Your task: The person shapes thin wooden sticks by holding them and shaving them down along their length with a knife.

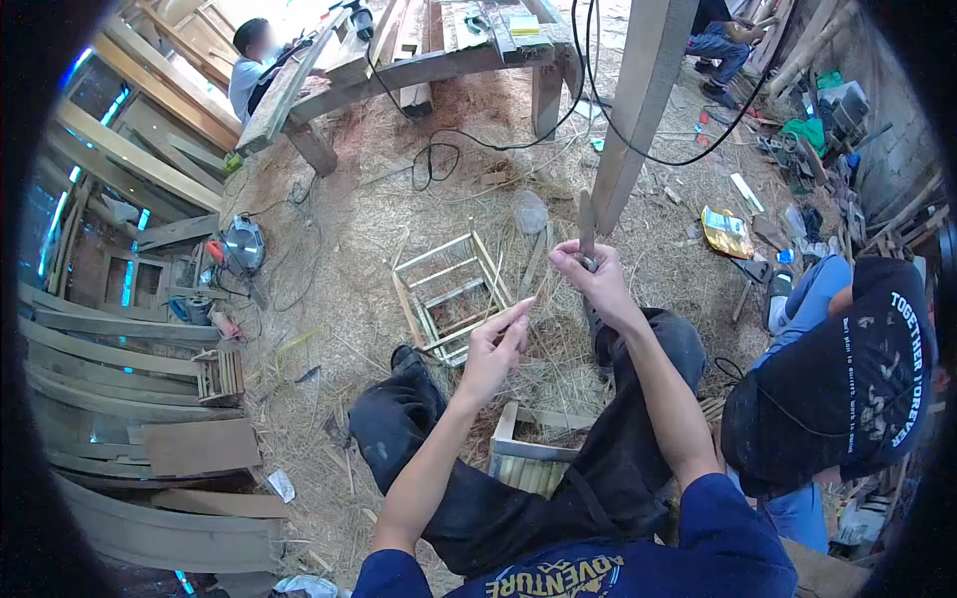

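Pale and slender, a strip of wood or bamboo (540, 295) is pinched at the fingertips of the left hand (488, 357), which is closed lightly on it, its upper end standing free just beside the other hand. The right hand (607, 285) is gripping what looks like a knife (586, 213), the broad, dark blade pointing up and away from the body; its handle is mostly hidden by the curled fingers. Blade and strip are apart, so no cut shows at this instant, and the step in hand looks like trimming or checking a small piece. As a judgement, a cut from this pose calls for turning the edge toward the strip, a firmer pinch low on it, and fingertips kept out of the blade's path; so thin a piece could split or snap under a heavy stroke. Both hands are in the air above the seated person's knees. Just beyond them, on the straw-strewn ground (349, 249), is an open slatted frame (455, 265), and between the legs sits a smaller piece with pale slats (528, 472). A timber post (638, 120) rises beyond the right hand, a workbench (419, 75) spans the far side, a circular saw (243, 245) rests to the left, and a co-worker in a black shirt (832, 389) is close on the right.
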Demonstrator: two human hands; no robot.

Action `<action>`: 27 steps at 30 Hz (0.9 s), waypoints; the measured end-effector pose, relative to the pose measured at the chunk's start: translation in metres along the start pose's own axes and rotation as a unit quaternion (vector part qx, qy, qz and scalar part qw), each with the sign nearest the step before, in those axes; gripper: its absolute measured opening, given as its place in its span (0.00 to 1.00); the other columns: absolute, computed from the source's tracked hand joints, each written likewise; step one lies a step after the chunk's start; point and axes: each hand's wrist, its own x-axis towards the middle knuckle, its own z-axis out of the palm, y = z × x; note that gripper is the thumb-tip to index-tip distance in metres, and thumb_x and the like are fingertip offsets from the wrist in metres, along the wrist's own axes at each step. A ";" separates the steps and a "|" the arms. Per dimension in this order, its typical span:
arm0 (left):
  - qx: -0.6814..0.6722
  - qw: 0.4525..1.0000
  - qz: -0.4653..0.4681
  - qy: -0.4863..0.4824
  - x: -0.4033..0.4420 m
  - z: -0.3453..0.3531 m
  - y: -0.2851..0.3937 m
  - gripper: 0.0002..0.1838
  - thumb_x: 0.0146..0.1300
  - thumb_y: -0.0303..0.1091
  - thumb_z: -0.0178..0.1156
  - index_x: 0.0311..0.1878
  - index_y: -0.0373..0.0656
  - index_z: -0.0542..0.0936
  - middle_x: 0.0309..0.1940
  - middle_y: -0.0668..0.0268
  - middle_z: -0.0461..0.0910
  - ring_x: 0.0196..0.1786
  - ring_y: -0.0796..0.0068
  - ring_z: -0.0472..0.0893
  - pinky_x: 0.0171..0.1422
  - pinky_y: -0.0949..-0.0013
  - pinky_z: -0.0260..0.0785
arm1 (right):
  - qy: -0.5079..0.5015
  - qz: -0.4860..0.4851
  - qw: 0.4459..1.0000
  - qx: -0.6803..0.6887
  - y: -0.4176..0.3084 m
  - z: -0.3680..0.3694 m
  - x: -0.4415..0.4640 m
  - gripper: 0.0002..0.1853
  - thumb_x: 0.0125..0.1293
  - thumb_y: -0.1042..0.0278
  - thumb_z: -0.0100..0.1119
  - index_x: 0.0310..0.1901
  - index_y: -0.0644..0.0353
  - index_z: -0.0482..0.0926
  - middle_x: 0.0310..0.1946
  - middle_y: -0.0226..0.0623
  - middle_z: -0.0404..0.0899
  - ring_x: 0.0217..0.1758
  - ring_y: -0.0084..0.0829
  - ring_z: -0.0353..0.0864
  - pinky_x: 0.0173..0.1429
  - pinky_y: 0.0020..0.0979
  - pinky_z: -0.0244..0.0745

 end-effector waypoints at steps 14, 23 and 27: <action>-0.298 0.952 -0.051 -0.053 0.019 0.008 -0.001 0.10 0.75 0.32 0.55 0.53 0.39 0.75 0.29 0.71 0.73 0.22 0.89 0.61 0.26 0.81 0.54 | -0.072 -0.043 0.996 -0.002 0.004 0.008 0.003 0.17 0.71 0.53 0.63 0.44 0.61 0.84 0.24 0.18 0.75 0.23 0.11 0.64 0.26 0.21 0.55; -0.184 0.981 0.041 0.040 0.014 0.002 -0.001 0.10 0.75 0.29 0.55 0.55 0.40 0.76 0.28 0.68 0.76 0.19 0.90 0.60 0.20 0.79 0.49 | -0.123 -0.094 0.960 -0.236 0.024 0.020 -0.016 0.28 0.64 0.37 0.61 0.43 0.60 0.84 0.20 0.43 0.77 0.22 0.35 0.79 0.30 0.35 0.72; -0.176 0.983 0.030 0.030 0.010 -0.002 0.002 0.11 0.74 0.26 0.52 0.56 0.40 0.76 0.30 0.70 0.75 0.20 0.91 0.60 0.21 0.80 0.50 | -0.126 -0.214 0.933 -0.260 0.021 0.034 -0.017 0.26 0.60 0.43 0.67 0.38 0.63 0.83 0.20 0.45 0.76 0.23 0.42 0.80 0.28 0.36 0.71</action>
